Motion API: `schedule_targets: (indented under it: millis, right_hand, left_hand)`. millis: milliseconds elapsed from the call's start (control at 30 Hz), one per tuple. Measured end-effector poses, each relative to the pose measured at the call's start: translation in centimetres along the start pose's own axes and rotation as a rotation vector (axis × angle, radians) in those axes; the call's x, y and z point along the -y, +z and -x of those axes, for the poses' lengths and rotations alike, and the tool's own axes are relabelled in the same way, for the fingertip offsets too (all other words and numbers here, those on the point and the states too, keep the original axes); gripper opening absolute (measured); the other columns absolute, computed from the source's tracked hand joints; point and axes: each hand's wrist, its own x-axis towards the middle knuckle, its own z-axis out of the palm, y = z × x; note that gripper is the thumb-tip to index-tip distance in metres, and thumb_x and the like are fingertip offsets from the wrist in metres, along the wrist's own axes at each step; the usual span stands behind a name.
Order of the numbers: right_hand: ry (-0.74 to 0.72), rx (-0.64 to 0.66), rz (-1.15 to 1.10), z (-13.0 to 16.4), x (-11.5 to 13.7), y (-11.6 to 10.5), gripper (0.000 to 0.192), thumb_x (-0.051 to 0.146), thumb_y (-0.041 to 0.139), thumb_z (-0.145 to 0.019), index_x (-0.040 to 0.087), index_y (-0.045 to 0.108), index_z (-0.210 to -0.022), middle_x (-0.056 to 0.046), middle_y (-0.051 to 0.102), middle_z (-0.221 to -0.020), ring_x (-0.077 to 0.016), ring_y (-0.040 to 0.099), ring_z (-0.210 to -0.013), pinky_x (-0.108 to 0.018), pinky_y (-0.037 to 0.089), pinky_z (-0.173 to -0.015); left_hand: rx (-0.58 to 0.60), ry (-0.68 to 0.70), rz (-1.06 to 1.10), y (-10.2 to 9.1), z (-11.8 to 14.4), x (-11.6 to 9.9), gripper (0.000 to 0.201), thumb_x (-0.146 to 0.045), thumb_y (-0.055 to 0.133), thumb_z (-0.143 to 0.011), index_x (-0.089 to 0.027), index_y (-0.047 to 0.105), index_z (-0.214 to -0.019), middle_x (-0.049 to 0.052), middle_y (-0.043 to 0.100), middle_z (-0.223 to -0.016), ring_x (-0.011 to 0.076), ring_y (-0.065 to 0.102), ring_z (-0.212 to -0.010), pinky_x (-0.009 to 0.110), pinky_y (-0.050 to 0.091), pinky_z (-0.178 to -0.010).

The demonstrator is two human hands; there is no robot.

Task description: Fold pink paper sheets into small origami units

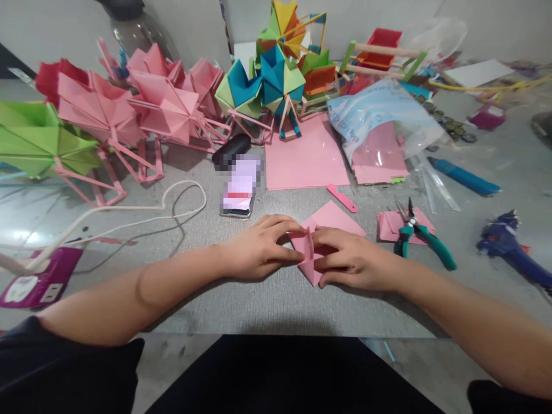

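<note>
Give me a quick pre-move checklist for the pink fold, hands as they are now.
1. Both hands on the paper: ok. Left hand and right hand pinch the pink paper from either side.
2. Paper supported: ok. It lies on the table at the near edge.
3. Crease aligned: cannot tell, fingers cover it.
4. Pliers clear of the right hand: ok, apart to its right.
5. Phone clear of the fold: ok, beyond the left hand.
6. Spare sheet in reach: ok, flat behind the fold.
</note>
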Motion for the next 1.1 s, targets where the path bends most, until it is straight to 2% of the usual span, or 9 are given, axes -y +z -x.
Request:
schedule_targets:
  millis: [67, 167, 233, 300, 400, 433, 567, 667, 1100]
  right_hand:
    - [-0.025, 0.010, 0.006, 0.0, -0.4, -0.1, 0.026, 0.042, 0.075, -0.104, 0.021, 0.085, -0.094, -0.014, 0.075, -0.119, -0.0283, 0.071, -0.115, -0.054, 0.054, -0.113]
    - [-0.044, 0.052, 0.024, 0.2, -0.7, -0.3, 0.014, 0.034, 0.077, -0.103, 0.025, 0.086, -0.097, -0.011, 0.079, -0.125, -0.0310, 0.069, -0.131, -0.065, 0.037, -0.128]
    - [-0.027, 0.078, 0.032, 0.3, -0.7, -0.4, 0.009, 0.025, 0.077, -0.102, 0.028, 0.086, -0.100, -0.008, 0.080, -0.127, -0.0319, 0.064, -0.142, -0.066, 0.031, -0.131]
    - [0.004, 0.090, 0.037, 0.4, -0.3, -0.5, 0.015, 0.019, 0.075, -0.100, 0.029, 0.086, -0.102, -0.006, 0.081, -0.127, -0.0319, 0.060, -0.149, -0.067, 0.029, -0.132]
    - [0.068, 0.094, 0.045, 0.4, 0.6, -0.7, 0.010, 0.022, 0.078, -0.098, 0.028, 0.084, -0.102, -0.006, 0.080, -0.131, -0.0345, 0.057, -0.150, -0.069, 0.027, -0.131]
    - [0.088, 0.091, 0.046, 0.3, 0.9, -0.7, 0.005, 0.028, 0.082, -0.096, 0.027, 0.084, -0.101, -0.008, 0.079, -0.132, -0.0363, 0.058, -0.149, -0.070, 0.028, -0.130]
    - [0.130, 0.013, 0.058, -0.1, 1.5, -0.2, 0.025, 0.044, 0.089, -0.093, 0.022, 0.079, -0.087, -0.011, 0.078, -0.122, -0.0377, 0.065, -0.136, -0.066, 0.039, -0.122]
    - [0.146, -0.029, 0.036, -0.2, 1.3, 0.4, 0.028, 0.044, 0.087, -0.094, 0.021, 0.076, -0.083, -0.011, 0.077, -0.117, -0.0344, 0.067, -0.128, -0.061, 0.046, -0.115]
    - [0.266, -0.024, -0.161, -0.3, 1.0, -0.2, 0.029, 0.042, 0.093, -0.088, 0.021, 0.075, -0.076, -0.011, 0.072, -0.123, -0.0345, 0.062, -0.131, -0.054, 0.053, -0.109]
  left_hand:
    - [-0.026, -0.026, 0.050, 0.1, -0.1, 0.0, 0.022, -0.027, 0.064, -0.108, -0.028, 0.083, -0.119, 0.014, 0.069, -0.145, 0.0311, 0.066, -0.130, 0.053, 0.053, -0.113]
    - [-0.074, -0.072, 0.148, 0.1, -0.2, -0.1, 0.017, -0.024, 0.064, -0.107, -0.023, 0.081, -0.110, 0.015, 0.070, -0.140, 0.0278, 0.069, -0.124, 0.048, 0.056, -0.109]
    - [-0.087, -0.106, 0.202, 0.1, -0.4, -0.3, 0.012, -0.021, 0.065, -0.105, -0.020, 0.076, -0.102, 0.015, 0.071, -0.136, 0.0273, 0.070, -0.123, 0.045, 0.056, -0.108]
    - [-0.072, -0.139, 0.227, 0.1, -0.5, -0.4, 0.008, -0.021, 0.066, -0.103, -0.020, 0.071, -0.097, 0.014, 0.073, -0.132, 0.0274, 0.070, -0.122, 0.045, 0.055, -0.107]
    - [-0.019, -0.161, 0.240, 0.0, -0.8, -0.5, 0.012, -0.024, 0.068, -0.103, -0.021, 0.065, -0.092, 0.009, 0.078, -0.112, 0.0247, 0.072, -0.105, 0.042, 0.053, -0.098]
    - [-0.002, -0.158, 0.244, 0.0, -0.8, -0.5, 0.012, -0.025, 0.068, -0.104, -0.021, 0.065, -0.093, 0.007, 0.078, -0.105, 0.0235, 0.072, -0.098, 0.040, 0.053, -0.095]
    - [0.001, -0.153, 0.253, 0.0, -1.0, -0.5, 0.011, -0.026, 0.066, -0.105, -0.021, 0.067, -0.096, 0.005, 0.077, -0.098, 0.0215, 0.070, -0.092, 0.038, 0.050, -0.090]
    - [-0.025, -0.166, 0.233, 0.1, -0.9, -0.6, 0.010, -0.027, 0.067, -0.105, -0.020, 0.068, -0.097, 0.006, 0.076, -0.100, 0.0217, 0.069, -0.093, 0.037, 0.051, -0.090]
    - [-0.038, -0.231, 0.096, 0.9, -1.6, -0.9, 0.008, -0.025, 0.061, -0.108, -0.019, 0.067, -0.108, 0.010, 0.070, -0.113, 0.0255, 0.067, -0.104, 0.042, 0.055, -0.097]
